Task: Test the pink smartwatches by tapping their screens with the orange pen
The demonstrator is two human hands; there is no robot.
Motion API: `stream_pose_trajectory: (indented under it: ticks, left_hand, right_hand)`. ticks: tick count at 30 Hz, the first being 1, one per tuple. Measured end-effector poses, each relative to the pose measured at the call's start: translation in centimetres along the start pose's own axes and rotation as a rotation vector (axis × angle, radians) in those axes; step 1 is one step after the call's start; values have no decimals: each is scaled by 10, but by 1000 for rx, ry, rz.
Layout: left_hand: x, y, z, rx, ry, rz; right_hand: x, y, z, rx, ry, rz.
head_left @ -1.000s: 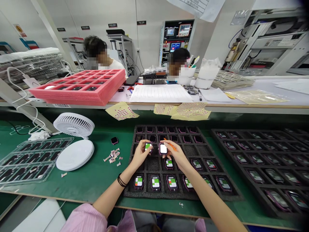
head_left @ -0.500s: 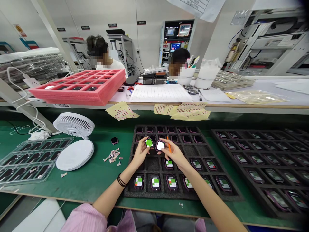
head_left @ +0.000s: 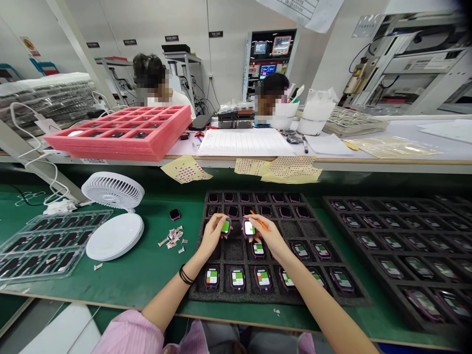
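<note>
Atop a black foam tray (head_left: 197, 294), left hand (head_left: 213, 235) pinching a glossy watch (head_left: 225, 226), right hand (head_left: 268, 235) a second watch (head_left: 249, 228), fingers narrow.

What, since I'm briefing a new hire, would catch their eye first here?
Rows of pink-framed smartwatches with bright green screens fill a black foam tray on the green bench mat, straight ahead. Near the tray's centre, the left hand and right hand each hold a watch, with a thin orange stick beside the right. Behind, on the upper bench at left, sits a bright pink foam tray.
</note>
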State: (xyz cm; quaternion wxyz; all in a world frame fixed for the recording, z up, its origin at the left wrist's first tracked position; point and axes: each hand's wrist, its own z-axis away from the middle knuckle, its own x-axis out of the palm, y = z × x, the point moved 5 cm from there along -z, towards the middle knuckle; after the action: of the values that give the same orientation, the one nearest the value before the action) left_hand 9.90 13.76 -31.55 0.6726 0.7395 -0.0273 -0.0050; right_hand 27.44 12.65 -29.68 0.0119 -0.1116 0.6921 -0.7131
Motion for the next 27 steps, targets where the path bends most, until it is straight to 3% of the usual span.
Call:
stream_pose_trajectory:
  ticks: [10, 18, 27]
  left_hand:
    - [7, -6, 0, 21, -96, 31]
    - [6, -10, -1, 52, -99, -17]
    - [5, -12, -2, 58, -103, -29]
  right_hand:
    - [-2, 1, -2, 4, 24, -16]
    - [1, 3, -3, -22, -37, -35]
    - [-1, -1, -2, -8, 26, -25]
